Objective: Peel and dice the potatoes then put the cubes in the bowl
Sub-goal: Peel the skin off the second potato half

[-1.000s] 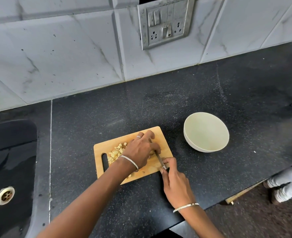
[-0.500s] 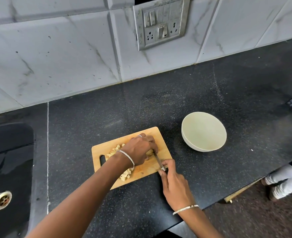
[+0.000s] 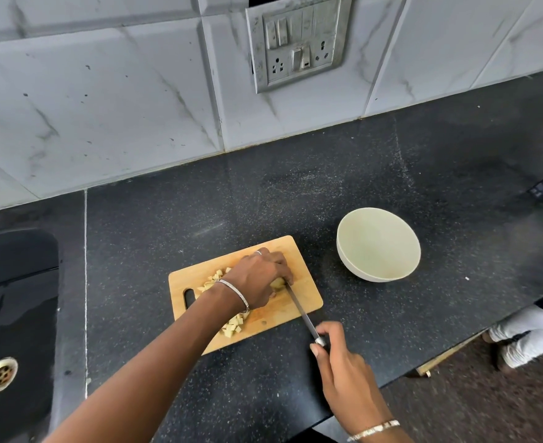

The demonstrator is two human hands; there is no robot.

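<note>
Left hand (image 3: 259, 276) curls over a pale potato chunk (image 3: 277, 282) on the wooden board (image 3: 302, 282); right hand (image 3: 343, 372) grips the slim steel knife (image 3: 299, 306), blade just beside those fingertips.

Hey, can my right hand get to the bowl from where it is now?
Probably yes: only bare counter lies between the right hand and the bowl. But that hand grips the knife, which it would likely have to put down first.

Left hand (image 3: 260, 276) pins potato piece (image 3: 277, 282) on board (image 3: 305, 282); right hand (image 3: 343, 369) grips knife (image 3: 300, 310) (bowl (image 3: 378, 247) beside).
</note>
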